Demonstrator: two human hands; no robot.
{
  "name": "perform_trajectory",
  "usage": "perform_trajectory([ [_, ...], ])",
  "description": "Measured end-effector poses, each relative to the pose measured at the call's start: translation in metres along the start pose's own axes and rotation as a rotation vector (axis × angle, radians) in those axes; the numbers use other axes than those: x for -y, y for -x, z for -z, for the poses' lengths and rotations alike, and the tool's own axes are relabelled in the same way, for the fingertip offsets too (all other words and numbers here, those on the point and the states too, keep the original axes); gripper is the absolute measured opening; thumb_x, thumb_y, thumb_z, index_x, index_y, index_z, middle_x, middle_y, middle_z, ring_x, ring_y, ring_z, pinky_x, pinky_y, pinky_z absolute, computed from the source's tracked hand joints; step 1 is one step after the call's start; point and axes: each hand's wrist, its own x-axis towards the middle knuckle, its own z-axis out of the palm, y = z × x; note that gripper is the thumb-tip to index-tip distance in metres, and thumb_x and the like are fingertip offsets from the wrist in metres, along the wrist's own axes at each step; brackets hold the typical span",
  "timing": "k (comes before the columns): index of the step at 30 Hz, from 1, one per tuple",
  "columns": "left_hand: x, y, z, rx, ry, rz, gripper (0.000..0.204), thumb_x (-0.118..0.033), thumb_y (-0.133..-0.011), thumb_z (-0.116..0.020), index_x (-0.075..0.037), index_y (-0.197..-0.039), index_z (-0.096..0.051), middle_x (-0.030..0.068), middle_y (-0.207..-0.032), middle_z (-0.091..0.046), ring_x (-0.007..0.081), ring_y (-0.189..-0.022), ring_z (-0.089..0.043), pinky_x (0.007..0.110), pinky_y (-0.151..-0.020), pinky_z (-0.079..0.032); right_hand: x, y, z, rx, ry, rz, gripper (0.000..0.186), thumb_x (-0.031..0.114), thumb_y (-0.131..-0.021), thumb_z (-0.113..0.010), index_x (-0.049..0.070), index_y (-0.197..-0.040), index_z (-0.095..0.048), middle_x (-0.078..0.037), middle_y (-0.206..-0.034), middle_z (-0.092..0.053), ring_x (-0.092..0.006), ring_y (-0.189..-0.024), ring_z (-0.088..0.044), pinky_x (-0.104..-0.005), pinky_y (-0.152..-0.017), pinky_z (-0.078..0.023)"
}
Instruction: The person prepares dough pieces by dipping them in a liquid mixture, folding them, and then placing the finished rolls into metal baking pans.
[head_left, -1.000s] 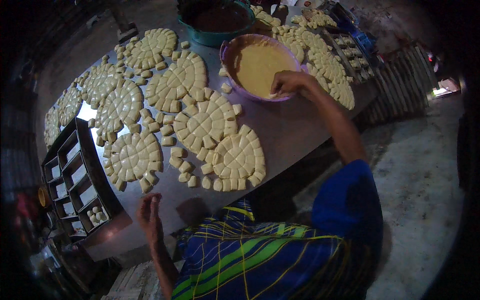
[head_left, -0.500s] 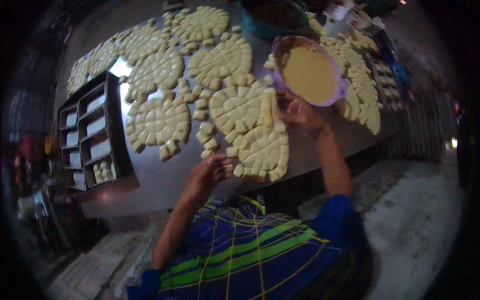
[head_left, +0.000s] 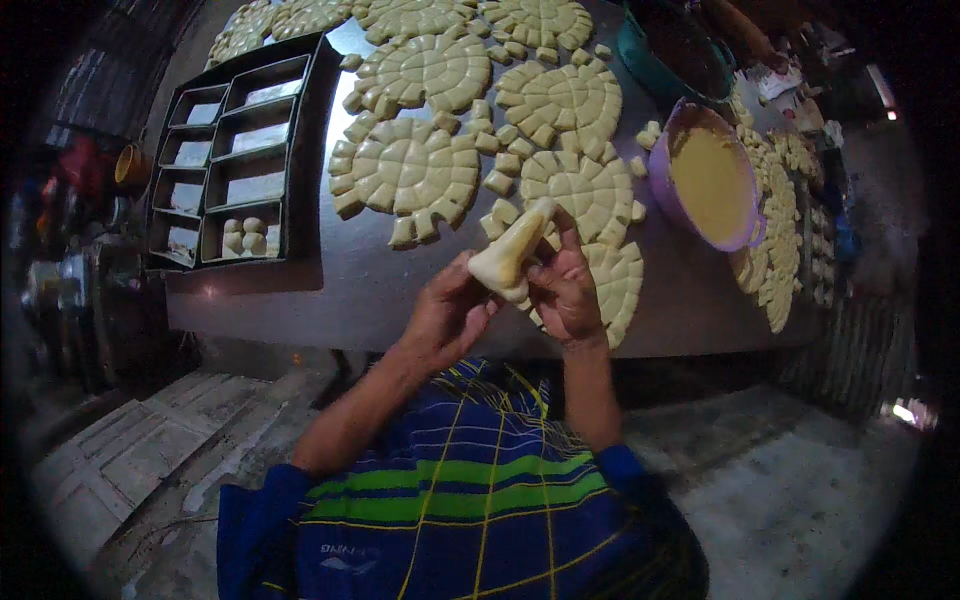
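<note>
A stretched piece of pale dough [head_left: 513,252] with a yellow smear along it hangs between my two hands over the table's near side. My left hand [head_left: 452,312] grips its lower end. The fingers of my right hand [head_left: 566,290] are closed on its right side and upper end. Just beyond and beneath lie rounds of dough cut into pieces, the nearest round [head_left: 615,285] partly hidden by my right hand. Another cut round [head_left: 405,175] lies to the left. A purple basin [head_left: 672,200] of yellow creamy filling stands to the right of the rounds.
A dark metal tray [head_left: 300,225] divided into compartments stands at the left on the table [head_left: 270,310]; one compartment holds several small dough balls [head_left: 244,237]. A green basin [head_left: 640,65] is at the back. More dough pieces [head_left: 780,240] cover the right side.
My right hand has brought the dough piece from beside the purple basin toward me. My left hand has moved up and right to take hold of it. The view has shifted left.
</note>
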Motion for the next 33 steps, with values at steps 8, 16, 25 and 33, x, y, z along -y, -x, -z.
perform_trajectory([
  [8,-0.045,0.003,-0.013,-0.085,-0.240,-0.263,0.035,-0.028,-0.095,-0.062,-0.006,-0.121,-0.051,0.0045,-0.112,-0.059,0.0154,-0.100,-0.059,0.031,-0.089,-0.050,-0.018,-0.002,-0.021,0.121,0.957,0.313,0.040,0.002,-0.089,-0.064,0.009,-0.128,-0.061,-0.013,-0.135,-0.052,-0.0221,-0.121,-0.056,-0.0354,-0.094,-0.054],
  [16,-0.079,0.032,-0.011,-0.092,-0.875,-0.369,0.021,-0.004,-0.089,-0.067,-0.001,-0.110,-0.062,0.0049,-0.100,-0.065,0.0115,-0.094,-0.062,0.027,-0.082,-0.050,0.012,-0.011,-0.065,0.453,1.797,0.584,0.039,-0.007,-0.075,-0.071,0.006,-0.112,-0.068,-0.011,-0.113,-0.062,-0.0214,-0.090,-0.068,-0.0325,-0.073,-0.057],
  [25,-0.100,0.045,-0.013,0.060,-0.876,-0.397,0.016,-0.012,-0.094,-0.063,0.000,-0.104,-0.068,0.0047,-0.102,-0.065,0.0133,-0.091,-0.061,0.027,-0.082,-0.048,0.039,-0.035,-0.092,0.489,1.568,0.273,0.024,-0.001,-0.074,-0.076,0.006,-0.096,-0.070,-0.008,-0.089,-0.067,-0.0200,-0.072,-0.065,-0.0299,-0.062,-0.053],
  [33,-0.084,0.021,0.018,0.003,-0.244,0.017,0.035,-0.026,-0.096,-0.063,-0.002,-0.121,-0.059,0.0061,-0.112,-0.064,0.0146,-0.101,-0.062,0.030,-0.090,-0.050,0.001,-0.029,-0.091,0.443,1.648,0.808,0.048,0.003,-0.075,-0.069,0.009,-0.122,-0.064,-0.010,-0.107,-0.066,-0.0262,-0.090,-0.067,-0.0351,-0.069,-0.056],
])
